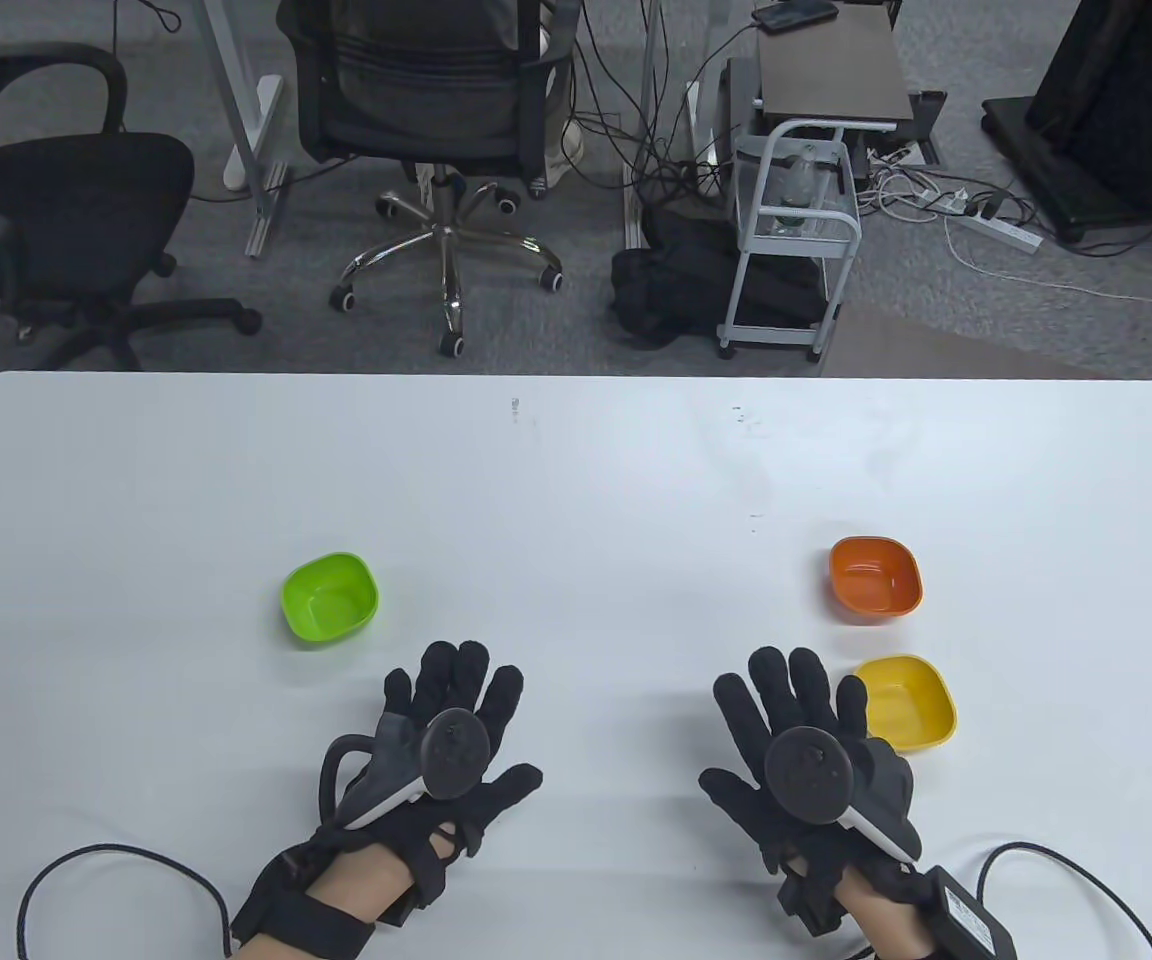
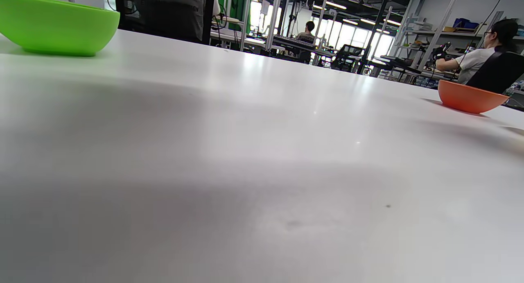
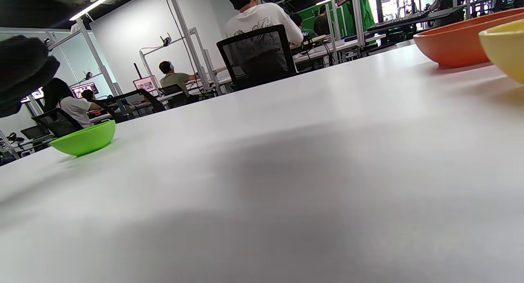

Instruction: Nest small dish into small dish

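Observation:
Three small dishes stand apart on the white table [image 1: 576,470]. A green dish [image 1: 330,596] is left of centre; it also shows in the left wrist view [image 2: 53,25] and in the right wrist view [image 3: 84,140]. An orange dish [image 1: 875,577] is at the right, also in the left wrist view [image 2: 470,96] and the right wrist view [image 3: 458,41]. A yellow dish [image 1: 908,702] sits just in front of the orange one, also in the right wrist view [image 3: 505,45]. My left hand [image 1: 451,715] lies flat with fingers spread, below and right of the green dish, holding nothing. My right hand [image 1: 796,715] lies flat, its fingers beside the yellow dish, holding nothing.
The table's far edge [image 1: 576,376] runs across the middle of the table view. Beyond it on the floor stand office chairs [image 1: 436,130], a white trolley [image 1: 796,230] and cables. Glove cables [image 1: 86,870] trail at the near edge.

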A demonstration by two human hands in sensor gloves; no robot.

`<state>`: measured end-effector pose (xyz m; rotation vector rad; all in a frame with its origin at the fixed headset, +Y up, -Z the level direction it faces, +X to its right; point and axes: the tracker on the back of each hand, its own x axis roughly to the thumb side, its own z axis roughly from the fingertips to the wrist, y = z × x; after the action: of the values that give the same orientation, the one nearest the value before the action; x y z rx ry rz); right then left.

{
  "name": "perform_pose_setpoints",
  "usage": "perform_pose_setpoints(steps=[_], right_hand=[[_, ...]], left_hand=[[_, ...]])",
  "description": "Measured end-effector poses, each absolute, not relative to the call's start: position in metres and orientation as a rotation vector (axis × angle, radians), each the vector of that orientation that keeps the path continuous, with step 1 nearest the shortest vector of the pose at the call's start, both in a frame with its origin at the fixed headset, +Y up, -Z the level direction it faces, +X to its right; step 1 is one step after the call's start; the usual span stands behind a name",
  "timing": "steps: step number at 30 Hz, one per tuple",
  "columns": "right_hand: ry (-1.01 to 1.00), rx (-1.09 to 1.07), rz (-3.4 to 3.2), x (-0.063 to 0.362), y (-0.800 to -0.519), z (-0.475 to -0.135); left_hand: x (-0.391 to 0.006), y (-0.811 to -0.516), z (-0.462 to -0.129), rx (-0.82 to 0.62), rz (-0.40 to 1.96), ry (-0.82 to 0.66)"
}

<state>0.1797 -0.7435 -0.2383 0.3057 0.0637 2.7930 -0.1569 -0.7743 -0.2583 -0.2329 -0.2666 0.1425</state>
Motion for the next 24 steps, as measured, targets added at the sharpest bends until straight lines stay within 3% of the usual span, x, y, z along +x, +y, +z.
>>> perform_pose_setpoints(steps=[7,15,19,24], right_hand=[[0.063,0.316,2.797,0.179,-0.744,-0.237],[0.060,0.324,2.789,0.181,-0.743,-0.236],[0.054,0.324,2.779,0.183,-0.741,-0.235],[0.044,0.328,2.770,0.185,-0.739,-0.233]], left_hand=[[-0.171,-0.755,-0.275,-0.221,0.090,-0.222],[-0.220,-0.733,-0.352,-0.264,0.038,0.011],[-0.256,-0.749,-0.381,-0.355,0.049,0.169],[-0.273,-0.780,-0.386,-0.421,-0.008,0.233]])
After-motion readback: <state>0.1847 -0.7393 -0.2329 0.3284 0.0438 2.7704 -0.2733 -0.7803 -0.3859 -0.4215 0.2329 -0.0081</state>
